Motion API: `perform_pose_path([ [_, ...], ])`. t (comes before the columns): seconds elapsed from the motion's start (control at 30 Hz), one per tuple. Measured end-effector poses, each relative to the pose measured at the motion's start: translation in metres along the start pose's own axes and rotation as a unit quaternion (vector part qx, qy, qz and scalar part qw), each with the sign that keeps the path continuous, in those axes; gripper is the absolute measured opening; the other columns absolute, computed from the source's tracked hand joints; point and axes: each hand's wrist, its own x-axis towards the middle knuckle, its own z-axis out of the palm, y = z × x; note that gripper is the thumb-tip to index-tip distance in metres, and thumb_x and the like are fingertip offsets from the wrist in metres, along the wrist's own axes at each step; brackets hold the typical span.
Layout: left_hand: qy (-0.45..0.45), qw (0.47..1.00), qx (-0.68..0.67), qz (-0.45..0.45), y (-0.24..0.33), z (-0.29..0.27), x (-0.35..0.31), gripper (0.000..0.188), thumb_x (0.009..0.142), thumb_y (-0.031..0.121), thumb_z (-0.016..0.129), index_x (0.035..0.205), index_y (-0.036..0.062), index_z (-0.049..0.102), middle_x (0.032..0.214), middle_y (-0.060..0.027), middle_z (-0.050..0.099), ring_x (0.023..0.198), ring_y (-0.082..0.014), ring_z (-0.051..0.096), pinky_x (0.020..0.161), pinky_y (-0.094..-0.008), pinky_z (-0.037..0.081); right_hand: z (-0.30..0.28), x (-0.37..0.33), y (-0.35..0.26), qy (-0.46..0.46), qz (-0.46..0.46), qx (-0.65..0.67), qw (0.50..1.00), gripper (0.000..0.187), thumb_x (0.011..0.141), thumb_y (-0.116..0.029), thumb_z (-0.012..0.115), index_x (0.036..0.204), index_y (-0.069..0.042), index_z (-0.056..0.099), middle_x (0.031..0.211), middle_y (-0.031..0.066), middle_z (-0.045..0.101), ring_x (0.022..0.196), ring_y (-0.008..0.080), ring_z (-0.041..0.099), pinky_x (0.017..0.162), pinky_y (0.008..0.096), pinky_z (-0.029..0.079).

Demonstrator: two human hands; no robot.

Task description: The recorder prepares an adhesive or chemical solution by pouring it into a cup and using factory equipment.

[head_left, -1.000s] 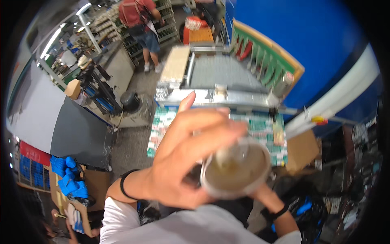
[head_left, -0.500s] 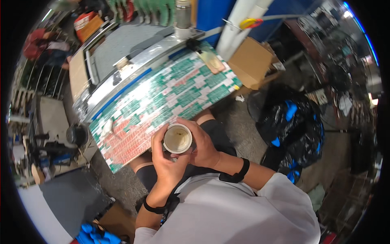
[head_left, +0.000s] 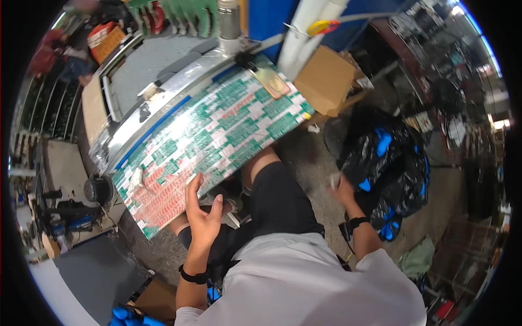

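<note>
My left hand (head_left: pixel 203 221) is open, fingers and thumb apart with nothing between them. It hovers at the near edge of a work board (head_left: pixel 234 133) covered in green, white and red printed patches. Off to the right, over the floor, my right hand (head_left: pixel 342 191) is stretched out and blurred. A small whitish thing (head_left: pixel 333 180) shows at its fingertips, too smeared to name. Close by on the right is a black plastic bag (head_left: pixel 356 155) with blue patches. On the board lie a crumpled white scrap (head_left: pixel 137 178) and a flat tan piece (head_left: pixel 273 85) at the far right corner.
A metal-edged frame with a blue strip (head_left: pixel 155 130) runs along the board's far side. Behind it stand a metal cylinder (head_left: pixel 228 22) and a white pipe (head_left: pixel 304 41). An open cardboard box (head_left: pixel 325 79) sits at the right; a round black object (head_left: pixel 98 189) is at the left.
My hands have parted; the pale round cup has left the space between them. My right hand swung far right toward the bag, and my left hand moved slightly left and opened.
</note>
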Motion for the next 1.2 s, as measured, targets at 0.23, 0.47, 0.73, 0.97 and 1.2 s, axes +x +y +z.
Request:
perform_pose_path([
  [0.23, 0.067, 0.995, 0.020, -0.066, -0.057, -0.038, -0.034, 0.054, 0.089, 0.001, 0.072, 0.140, -0.0017, 0.055, 0.134, -0.0171, 0.060, 0.127, -0.0289, 0.057, 0.111, -0.0391, 0.043, 0.089, -0.048, 0.097, -0.327, 0.056, -0.196, 0.923, 0.083, 0.062, -0.057, 0.086, 0.117, 0.003, 0.073, 0.112, 0.0263, 0.074, 0.106, 0.0404, 0.072, 0.093, 0.0416, 0.056],
  [0.47, -0.048, 0.994, 0.006, -0.102, -0.092, 0.004, -0.076, 0.038, 0.085, 0.005, 0.076, 0.122, 0.0018, 0.067, 0.114, -0.0152, 0.071, 0.108, -0.0293, 0.070, 0.097, -0.0360, 0.054, 0.006, 0.070, -0.030, 0.082, -0.017, 0.113, 0.990, 0.072, 0.076, -0.032, 0.090, 0.129, 0.004, 0.058, 0.109, 0.0155, 0.073, 0.096, 0.0255, 0.071, 0.084, 0.0383, 0.056],
  [0.73, -0.162, 0.952, 0.032, -0.256, -0.187, 0.044, -0.100, 0.047, 0.089, 0.026, 0.077, 0.128, 0.0024, 0.067, 0.119, -0.0181, 0.073, 0.110, -0.0306, 0.072, 0.095, -0.0400, 0.056, -0.158, 0.127, -0.320, 0.042, -0.272, 0.399, 0.875, 0.058, 0.095, -0.025, 0.078, 0.143, -0.002, 0.053, 0.115, 0.0072, 0.065, 0.095, 0.0122, 0.064, 0.079, 0.0274, 0.054],
  [0.97, -0.097, 0.948, -0.038, -0.301, -0.228, 0.054, -0.101, 0.043, 0.090, 0.025, 0.075, 0.125, 0.0010, 0.069, 0.110, -0.0163, 0.076, 0.103, -0.0279, 0.073, 0.092, -0.0386, 0.056, -0.221, 0.173, -0.507, 0.190, -0.462, 0.193, 0.844, 0.068, 0.081, -0.026, 0.089, 0.133, 0.003, 0.056, 0.116, 0.0147, 0.068, 0.099, 0.0201, 0.068, 0.086, 0.0331, 0.055],
  [1.2, -0.068, 0.939, -0.105, -0.320, -0.229, 0.053, -0.101, 0.039, 0.092, 0.020, 0.075, 0.123, -0.0019, 0.068, 0.105, -0.0122, 0.075, 0.096, -0.0197, 0.071, 0.086, -0.0331, 0.056, -0.245, 0.174, -0.605, 0.234, -0.480, -0.069, 0.843, 0.062, 0.081, -0.025, 0.086, 0.133, -0.003, 0.061, 0.117, 0.0172, 0.070, 0.106, 0.0331, 0.068, 0.092, 0.0401, 0.054],
])
